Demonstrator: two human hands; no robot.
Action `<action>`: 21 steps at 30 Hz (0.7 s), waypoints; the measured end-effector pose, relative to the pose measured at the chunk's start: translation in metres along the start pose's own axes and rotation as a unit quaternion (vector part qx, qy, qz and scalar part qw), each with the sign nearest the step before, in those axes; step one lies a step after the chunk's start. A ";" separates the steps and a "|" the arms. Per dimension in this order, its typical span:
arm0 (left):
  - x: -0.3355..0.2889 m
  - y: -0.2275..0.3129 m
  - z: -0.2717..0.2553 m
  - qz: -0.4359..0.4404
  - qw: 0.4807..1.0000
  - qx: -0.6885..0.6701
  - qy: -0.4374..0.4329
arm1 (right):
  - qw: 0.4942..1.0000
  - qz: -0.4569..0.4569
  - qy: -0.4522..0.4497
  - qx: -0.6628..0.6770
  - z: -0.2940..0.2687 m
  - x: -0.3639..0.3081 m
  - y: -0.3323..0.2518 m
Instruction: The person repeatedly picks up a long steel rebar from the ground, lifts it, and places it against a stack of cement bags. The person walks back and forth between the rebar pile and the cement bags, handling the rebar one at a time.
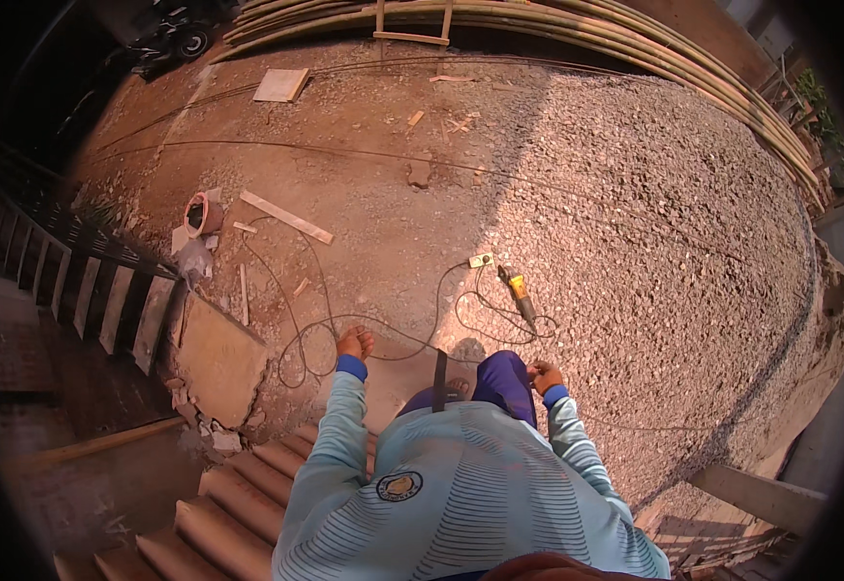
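Observation:
My left hand [355, 343] hangs at my left side, its fingers loosely curled, with nothing seen in it. Beside my right thigh is my right hand [544, 377], fingers curled in too; nothing shows in its grip. On the gravel ahead lies a yellow and black angle grinder [517, 291], apart from both hands. Just left of it sits a pale socket block [481, 260]. A dark power cable [438, 298] loops over the ground, passing close to my left hand and in front of my feet.
Bamboo poles [557, 21] are stacked along the far side. A wooden strip [287, 217], a bucket [203, 215] and a broken slab [216, 360] lie to the left. Corrugated sheets [233, 523] are at the lower left. A concrete beam [759, 496] juts in at lower right.

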State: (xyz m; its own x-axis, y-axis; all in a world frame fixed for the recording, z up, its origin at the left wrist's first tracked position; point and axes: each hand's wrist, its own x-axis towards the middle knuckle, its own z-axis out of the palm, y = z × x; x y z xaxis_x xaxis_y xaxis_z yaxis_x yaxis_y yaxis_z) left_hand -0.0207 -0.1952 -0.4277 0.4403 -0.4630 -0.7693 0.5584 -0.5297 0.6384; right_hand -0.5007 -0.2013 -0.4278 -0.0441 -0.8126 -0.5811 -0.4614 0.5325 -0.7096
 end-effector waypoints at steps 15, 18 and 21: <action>0.143 -0.004 -0.067 -0.209 0.843 -0.406 0.284 | 0.606 -0.208 -0.330 -0.693 0.090 0.295 -0.050; 0.157 0.042 -0.084 -0.128 0.904 -0.340 0.224 | 0.920 -0.021 -0.239 -0.309 0.152 0.351 -0.211; 0.176 0.087 -0.074 -0.049 0.928 -0.297 0.218 | 0.978 -0.080 -0.179 -0.072 0.206 0.390 -0.411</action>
State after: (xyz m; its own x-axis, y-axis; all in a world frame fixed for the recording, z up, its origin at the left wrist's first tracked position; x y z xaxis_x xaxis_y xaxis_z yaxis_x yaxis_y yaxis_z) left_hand 0.1572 -0.2701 -0.5095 0.5380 -0.0329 -0.8423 0.8426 -0.0078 0.5385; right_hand -0.1459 -0.6884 -0.4444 0.3401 -0.7346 -0.5871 -0.5581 0.3448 -0.7547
